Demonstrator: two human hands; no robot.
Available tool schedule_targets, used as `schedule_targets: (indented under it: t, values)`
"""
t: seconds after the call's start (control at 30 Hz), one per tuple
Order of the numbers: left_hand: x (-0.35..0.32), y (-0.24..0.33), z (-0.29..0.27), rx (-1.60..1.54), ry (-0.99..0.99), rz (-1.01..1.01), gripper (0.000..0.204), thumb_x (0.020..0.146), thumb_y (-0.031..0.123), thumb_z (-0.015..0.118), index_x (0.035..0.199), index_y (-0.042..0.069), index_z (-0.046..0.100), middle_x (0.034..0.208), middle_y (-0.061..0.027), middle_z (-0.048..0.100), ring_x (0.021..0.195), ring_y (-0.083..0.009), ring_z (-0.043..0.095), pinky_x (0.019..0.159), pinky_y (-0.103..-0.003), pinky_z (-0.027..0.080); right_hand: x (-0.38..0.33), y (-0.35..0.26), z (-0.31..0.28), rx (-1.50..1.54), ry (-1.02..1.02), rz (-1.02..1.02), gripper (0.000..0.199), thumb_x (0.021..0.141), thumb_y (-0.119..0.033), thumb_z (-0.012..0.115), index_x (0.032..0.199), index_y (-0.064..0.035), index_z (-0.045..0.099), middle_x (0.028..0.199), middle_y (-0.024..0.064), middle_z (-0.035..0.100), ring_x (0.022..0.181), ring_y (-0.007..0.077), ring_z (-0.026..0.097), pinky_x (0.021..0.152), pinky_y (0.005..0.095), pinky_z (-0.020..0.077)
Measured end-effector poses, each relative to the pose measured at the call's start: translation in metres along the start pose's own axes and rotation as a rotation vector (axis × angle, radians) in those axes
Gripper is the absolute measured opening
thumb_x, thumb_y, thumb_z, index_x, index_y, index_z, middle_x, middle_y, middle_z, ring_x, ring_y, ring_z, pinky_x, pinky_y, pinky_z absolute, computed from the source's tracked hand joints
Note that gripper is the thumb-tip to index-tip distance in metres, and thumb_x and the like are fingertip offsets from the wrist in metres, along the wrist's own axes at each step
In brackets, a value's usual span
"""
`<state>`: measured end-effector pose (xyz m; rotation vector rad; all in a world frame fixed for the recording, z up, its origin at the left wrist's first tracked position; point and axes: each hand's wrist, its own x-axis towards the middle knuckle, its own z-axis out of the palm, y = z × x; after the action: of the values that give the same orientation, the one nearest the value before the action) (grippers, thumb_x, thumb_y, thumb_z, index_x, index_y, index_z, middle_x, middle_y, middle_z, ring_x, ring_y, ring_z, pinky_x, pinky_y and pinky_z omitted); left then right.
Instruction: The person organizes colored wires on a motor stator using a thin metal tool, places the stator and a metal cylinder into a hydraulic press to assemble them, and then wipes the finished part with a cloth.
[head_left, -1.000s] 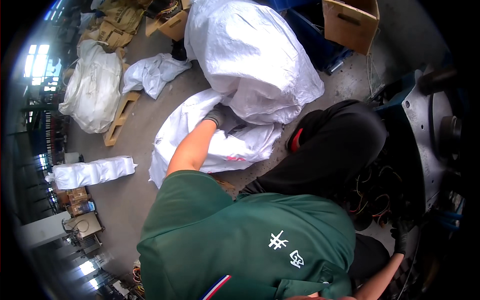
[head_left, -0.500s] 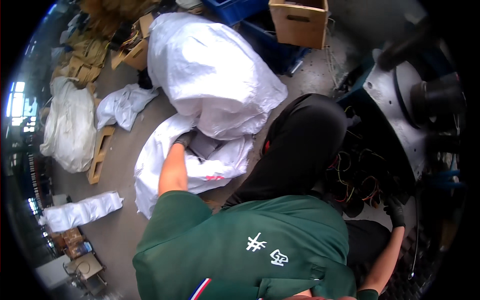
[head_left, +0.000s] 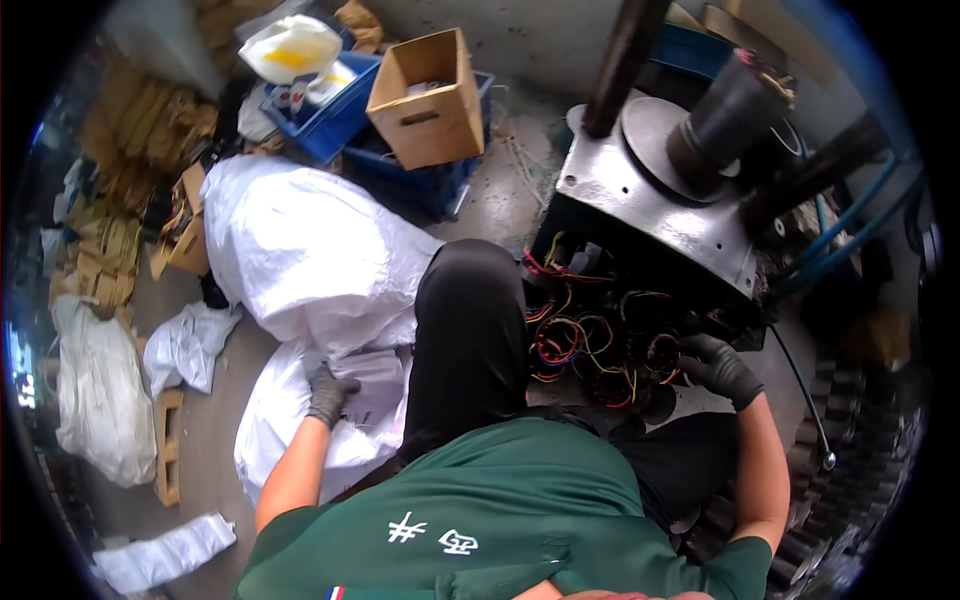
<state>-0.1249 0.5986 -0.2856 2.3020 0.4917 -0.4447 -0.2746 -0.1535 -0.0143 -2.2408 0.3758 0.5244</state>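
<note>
My left hand (head_left: 328, 393), in a dark grey glove, is at the mouth of a white woven sack (head_left: 270, 430) on the floor. Its fingers curl onto the sack's material, partly out of sight, and the thumb points right. Off to the right, my gloved right hand (head_left: 728, 372) has its fingers on the rim of a round dark part with coloured wires (head_left: 660, 352). Several similar round parts (head_left: 560, 342) with red, yellow and blue wires stand close together, left of that hand.
A bulging white sack (head_left: 310, 240) lies beyond my left hand. Behind it are a wooden box (head_left: 430, 120) and a blue crate (head_left: 335, 120). A heavy machine with a metal plate (head_left: 640, 180) stands at the right. A metal rod (head_left: 805, 410) is near my right forearm.
The view has swung right. My left hand has come up out of the sack's opening to its mouth. My right hand has moved forward onto the wired part.
</note>
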Motion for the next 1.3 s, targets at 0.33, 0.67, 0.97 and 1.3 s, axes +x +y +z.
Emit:
schedule_targets:
  t: [0.33,0.67,0.97,1.3]
  values:
    - [-0.138,0.444,-0.095,-0.603,-0.124,1.000,0.054,0.082,0.005,0.080,0.131,-0.005,0.058,0.114,-0.0151,0.070,0.105,-0.0231,0.070,0.091,-0.035,0.059,0.015,-0.112,0.035,0.506,0.175,-0.532,0.041,0.096,-0.024,0.071,0.131,-0.0033,0.065,0.122,0.0099,0.069,0.109,0.0191,0.067,0.094,0.0357,0.0543]
    - [-0.183,0.561,0.127,-0.634,-0.923,1.083,0.076,0.074,0.003,0.086,0.141,0.006,0.051,0.115,-0.0052,0.069,0.109,-0.0154,0.066,0.097,-0.034,0.057,0.042,-0.063,0.052,1.446,0.226,-0.527,0.082,0.093,-0.056,0.068,0.150,-0.0020,0.046,0.146,0.0136,0.057,0.136,0.0283,0.053,0.117,0.0418,0.0406]
    - [-0.181,0.548,0.145,-0.187,-1.113,1.138,0.059,0.076,0.007,0.078,0.132,0.006,0.059,0.100,-0.0012,0.065,0.096,-0.0139,0.059,0.087,-0.031,0.052,0.046,-0.038,0.062,1.645,0.297,-0.265,0.079,0.094,-0.051,0.068,0.150,-0.0008,0.044,0.143,0.0194,0.057,0.132,0.0357,0.056,0.114,0.0514,0.0438]
    - [-0.160,0.550,0.106,-0.035,-0.315,1.454,0.030,0.082,0.022,0.077,0.104,0.003,0.068,0.091,-0.0189,0.067,0.088,-0.0387,0.069,0.078,-0.047,0.056,0.062,-0.061,0.024,1.790,0.412,-0.243,0.064,0.097,-0.041,0.064,0.147,-0.0026,0.050,0.147,0.0174,0.054,0.136,0.0366,0.050,0.116,0.0553,0.0400]
